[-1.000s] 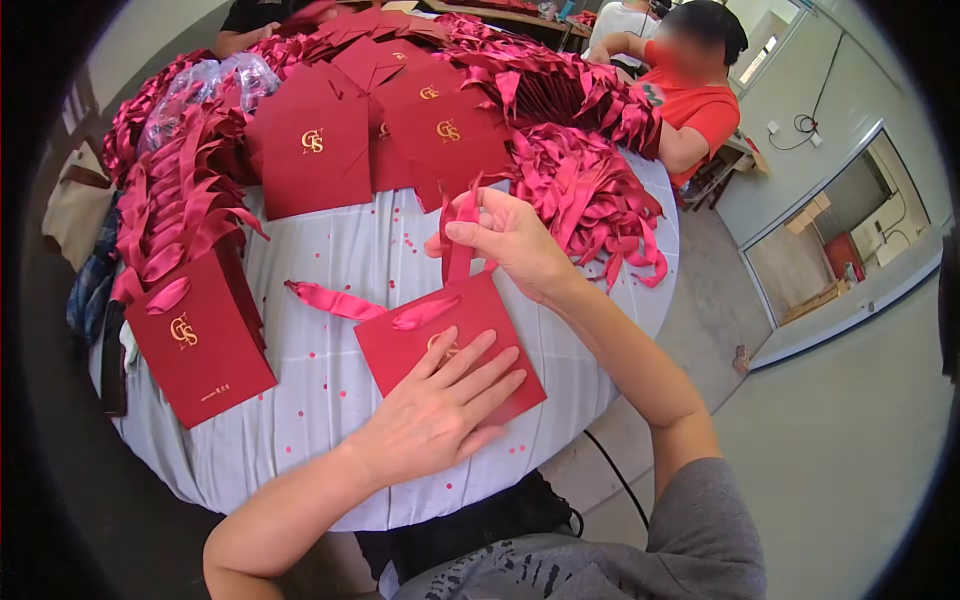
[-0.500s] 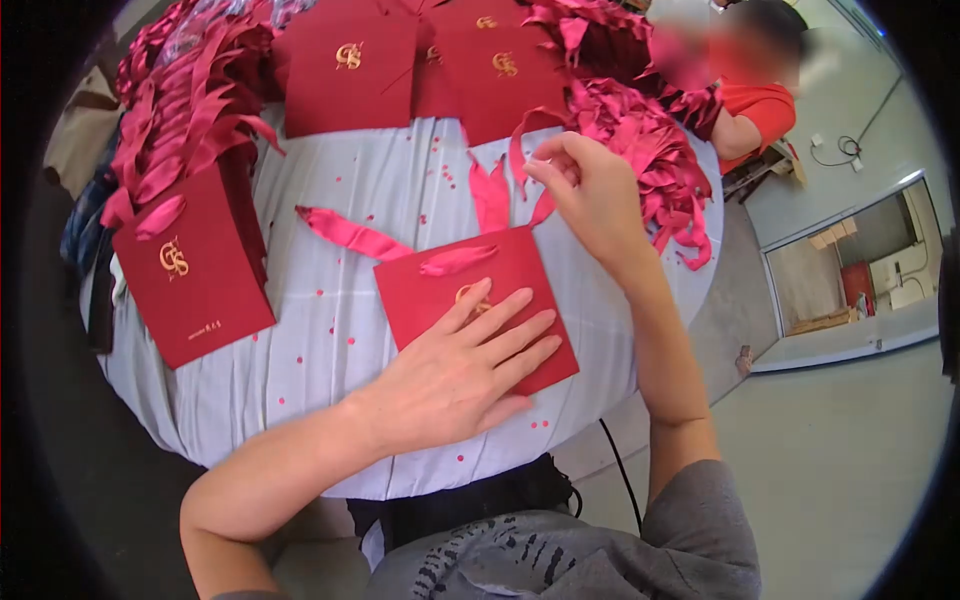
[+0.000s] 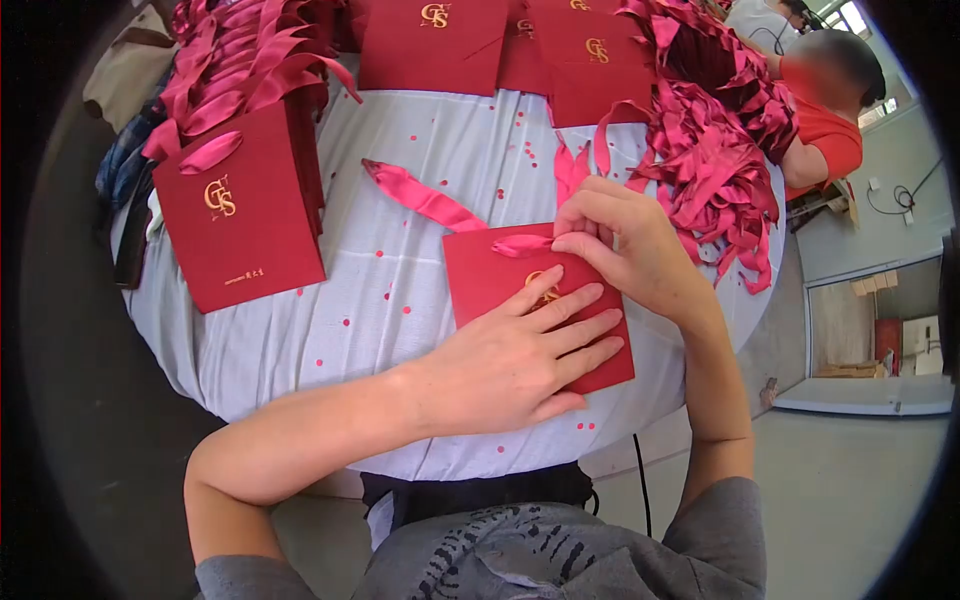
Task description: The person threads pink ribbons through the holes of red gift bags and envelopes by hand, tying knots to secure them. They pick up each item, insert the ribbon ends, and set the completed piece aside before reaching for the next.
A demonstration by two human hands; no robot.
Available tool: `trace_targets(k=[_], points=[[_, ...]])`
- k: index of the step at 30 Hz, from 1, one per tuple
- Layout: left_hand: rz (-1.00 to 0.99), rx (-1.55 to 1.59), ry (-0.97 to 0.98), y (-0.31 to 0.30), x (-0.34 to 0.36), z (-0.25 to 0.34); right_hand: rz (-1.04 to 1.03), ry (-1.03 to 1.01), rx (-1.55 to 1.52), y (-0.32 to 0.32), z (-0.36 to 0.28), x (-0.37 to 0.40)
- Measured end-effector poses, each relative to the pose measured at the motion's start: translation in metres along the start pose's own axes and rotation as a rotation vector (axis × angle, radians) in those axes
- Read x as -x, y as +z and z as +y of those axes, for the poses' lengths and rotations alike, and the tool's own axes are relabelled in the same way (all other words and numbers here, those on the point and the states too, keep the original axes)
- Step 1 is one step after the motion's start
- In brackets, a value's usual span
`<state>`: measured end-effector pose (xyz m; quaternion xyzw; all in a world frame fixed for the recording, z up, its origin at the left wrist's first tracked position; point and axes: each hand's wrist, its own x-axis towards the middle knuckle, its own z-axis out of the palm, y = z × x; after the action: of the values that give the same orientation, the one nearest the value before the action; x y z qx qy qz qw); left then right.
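Observation:
A small dark-red paper bag (image 3: 475,280) with a gold monogram lies flat on the table. My left hand (image 3: 510,360) rests across its front with fingers spread, partly covering the monogram. At the bag's upper right corner, my right hand (image 3: 640,245) pinches the right end of the short pink ribbon (image 3: 520,245) that runs across the bag's top. Those fingertips hide where the ribbon meets the bag. A longer ribbon tail (image 3: 425,200) stretches from the top edge to the upper left, and another ribbon piece (image 3: 567,168) stands up behind.
White cloth dotted with red bits covers the round table (image 3: 385,340). Finished-looking bags (image 3: 245,220) stand at left, and more red bags (image 3: 430,55) lie at the back. A heap of pink ribbons (image 3: 715,190) fills the right side, near a person in a red shirt (image 3: 835,145).
My right hand has come down from above the bag's top right corner and now pinches the ribbon at the bag's top. My left hand stays on the bag. The view has shifted.

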<state>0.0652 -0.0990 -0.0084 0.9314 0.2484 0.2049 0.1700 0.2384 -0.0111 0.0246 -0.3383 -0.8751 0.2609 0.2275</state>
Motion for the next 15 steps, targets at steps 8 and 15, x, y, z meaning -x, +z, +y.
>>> trace_targets(k=[8,15], points=[[0.024,0.007,0.012,0.0018,0.0002,-0.0005,0.006,0.016,0.036,0.0030,-0.0022,-0.0006],[0.008,0.028,0.016,0.0012,0.0000,-0.0013,-0.015,0.026,-0.045,0.0042,-0.0016,-0.0004]])
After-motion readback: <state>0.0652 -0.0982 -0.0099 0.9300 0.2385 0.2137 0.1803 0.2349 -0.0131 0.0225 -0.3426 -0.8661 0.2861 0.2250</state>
